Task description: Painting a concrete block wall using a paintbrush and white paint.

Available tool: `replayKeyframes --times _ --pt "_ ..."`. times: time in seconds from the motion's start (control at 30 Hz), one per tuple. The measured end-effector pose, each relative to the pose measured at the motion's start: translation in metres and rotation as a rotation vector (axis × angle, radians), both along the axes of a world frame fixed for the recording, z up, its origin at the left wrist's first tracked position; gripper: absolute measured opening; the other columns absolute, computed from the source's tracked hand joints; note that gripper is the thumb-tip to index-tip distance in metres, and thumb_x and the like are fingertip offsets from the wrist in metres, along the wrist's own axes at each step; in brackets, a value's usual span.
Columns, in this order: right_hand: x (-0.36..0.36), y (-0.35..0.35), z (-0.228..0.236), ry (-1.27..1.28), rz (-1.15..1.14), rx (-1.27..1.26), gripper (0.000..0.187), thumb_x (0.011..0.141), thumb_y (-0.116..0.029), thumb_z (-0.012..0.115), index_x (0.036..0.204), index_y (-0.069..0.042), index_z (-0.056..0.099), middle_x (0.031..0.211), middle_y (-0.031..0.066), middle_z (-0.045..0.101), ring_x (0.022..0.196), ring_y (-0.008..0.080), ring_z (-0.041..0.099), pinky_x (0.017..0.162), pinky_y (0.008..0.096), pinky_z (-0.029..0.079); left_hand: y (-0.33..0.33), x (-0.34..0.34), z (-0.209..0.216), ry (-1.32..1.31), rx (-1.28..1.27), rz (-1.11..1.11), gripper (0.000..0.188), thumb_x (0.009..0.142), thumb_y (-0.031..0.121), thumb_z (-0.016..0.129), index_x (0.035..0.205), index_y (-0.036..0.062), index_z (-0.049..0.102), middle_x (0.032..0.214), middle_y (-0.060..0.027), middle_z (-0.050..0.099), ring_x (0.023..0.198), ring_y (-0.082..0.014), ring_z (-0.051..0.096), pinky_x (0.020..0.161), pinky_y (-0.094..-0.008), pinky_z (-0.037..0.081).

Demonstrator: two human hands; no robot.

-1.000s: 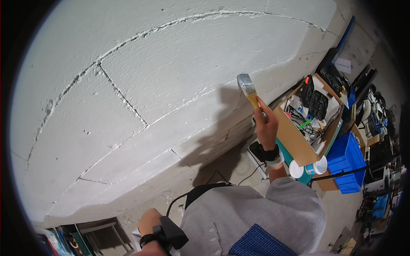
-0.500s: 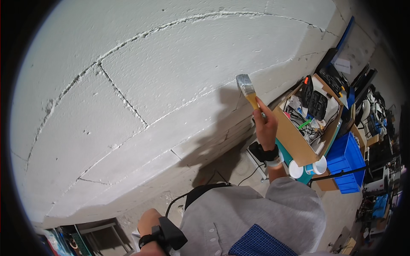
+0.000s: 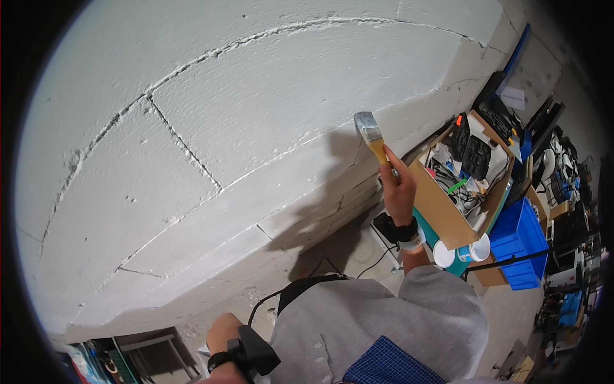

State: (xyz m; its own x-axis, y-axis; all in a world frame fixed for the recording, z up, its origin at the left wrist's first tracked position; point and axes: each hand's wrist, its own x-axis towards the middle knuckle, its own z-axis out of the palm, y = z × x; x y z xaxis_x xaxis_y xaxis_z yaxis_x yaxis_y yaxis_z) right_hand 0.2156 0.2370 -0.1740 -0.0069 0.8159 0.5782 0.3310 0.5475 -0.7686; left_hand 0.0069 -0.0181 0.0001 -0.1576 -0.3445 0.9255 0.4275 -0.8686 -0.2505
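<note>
A flat paintbrush with a yellow handle and a metal ferrule is gripped in my right hand. Its bristles, coated whitish-grey, point up and lie against or just off the wall; I cannot tell which. White paint covers the wall's blocks, and rough joint lines run between them. At the lower left my left hand hangs low beside my body, its fingers hidden. Both wrists wear black strapped devices.
To the right, a cardboard box of cables and tools rests on a green surface. White tubs stand beside it, near a blue crate. A metal-framed stand is at lower left. Cables trail across the floor near the wall.
</note>
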Motion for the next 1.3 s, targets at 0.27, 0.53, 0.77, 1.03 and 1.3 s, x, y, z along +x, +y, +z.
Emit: replayKeyframes --times 0.27,0.53,0.77,1.03,1.3 --pt "-0.003 0.002 -0.001 0.025 0.019 0.004 0.037 0.096 -0.015 0.060 0.131 -0.003 0.063 0.092 0.0125 0.070 0.074 0.0160 0.061 0.067 0.0283 0.048 -0.004 0.003 0.003 -0.030 0.039 0.014 0.038 0.093 0.012 0.057 0.059 0.0126 0.039 0.047 0.0047 0.046 0.036 -0.0057 0.044 0.045 -0.0259 0.032" --pt "0.005 0.001 -0.003 0.007 -0.036 0.020 0.036 0.097 -0.015 0.060 0.130 -0.004 0.064 0.092 0.0110 0.070 0.073 0.0149 0.060 0.066 0.0269 0.049 0.010 0.003 0.001 0.032 0.008 -0.112 0.036 0.093 0.013 0.054 0.059 0.0126 0.042 0.045 0.0039 0.044 0.039 -0.0096 0.040 0.048 -0.0257 0.033" --pt "0.009 -0.010 -0.003 -0.036 -0.051 0.115 0.035 0.091 -0.008 0.063 0.126 -0.004 0.065 0.098 0.0187 0.069 0.083 0.0333 0.067 0.074 0.0345 0.053 0.000 0.005 -0.009 0.066 -0.097 -0.127 0.025 0.095 0.021 0.062 0.076 0.0079 0.054 0.068 -0.0068 0.068 0.044 -0.0261 0.057 0.045 -0.0324 0.044" --pt "0.055 -0.046 0.000 -0.054 -0.242 -0.057 0.035 0.090 -0.005 0.067 0.124 -0.003 0.066 0.089 0.0139 0.067 0.074 0.0292 0.063 0.070 0.0318 0.049 0.007 -0.010 -0.025 0.277 -0.537 -0.346 0.005 0.091 0.002 0.058 0.094 0.0061 0.057 0.074 -0.0067 0.063 0.044 -0.0197 0.052 0.045 -0.0335 0.043" --pt "0.099 -0.058 -0.015 0.004 -0.340 0.026 0.036 0.093 -0.009 0.065 0.129 -0.005 0.064 0.095 0.0097 0.065 0.072 0.0141 0.052 0.066 0.0264 0.044 0.043 0.030 -0.017 0.110 -0.097 -0.660 0.018 0.094 0.008 0.059 0.111 0.0081 0.054 0.093 -0.0044 0.063 0.055 -0.0197 0.056 0.050 -0.0329 0.045"
